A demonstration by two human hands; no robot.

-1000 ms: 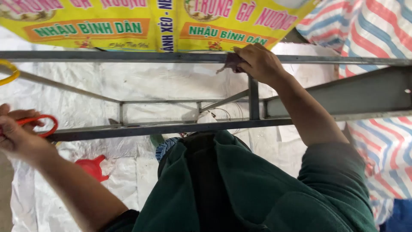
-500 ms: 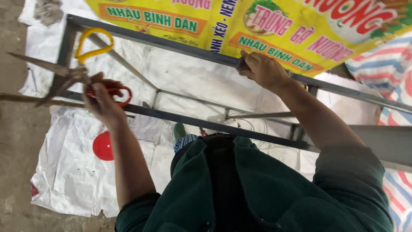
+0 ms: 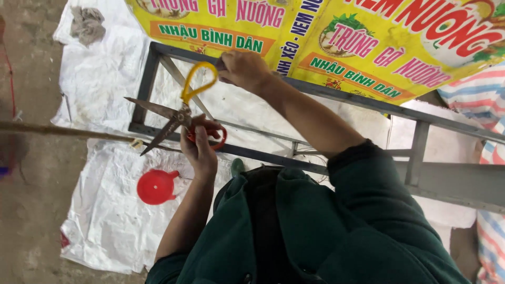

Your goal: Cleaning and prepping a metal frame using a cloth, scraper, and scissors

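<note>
My left hand [image 3: 201, 146] grips large scissors [image 3: 176, 117] by the red handle loop; the yellow loop stands up and the blades are spread apart, pointing left. My right hand [image 3: 243, 68] rests on the top bar of a grey metal frame [image 3: 368, 108], at the lower edge of a yellow printed banner [image 3: 326, 37] that hangs over the frame. The fingers of that hand are curled at the banner's edge; what they pinch is hidden. My dark green sleeves and jacket fill the lower middle of the view.
A red funnel [image 3: 157, 186] lies on white plastic sheeting [image 3: 105, 210] spread over the concrete floor. A long thin rod [image 3: 63, 131] runs in from the left to the frame. A grey rag [image 3: 87, 23] lies at top left. Striped tarpaulin [image 3: 481, 94] is at right.
The view has swung left. My left hand brought the scissors in toward the frame's left end. My right hand slid left along the top bar to the banner's edge.
</note>
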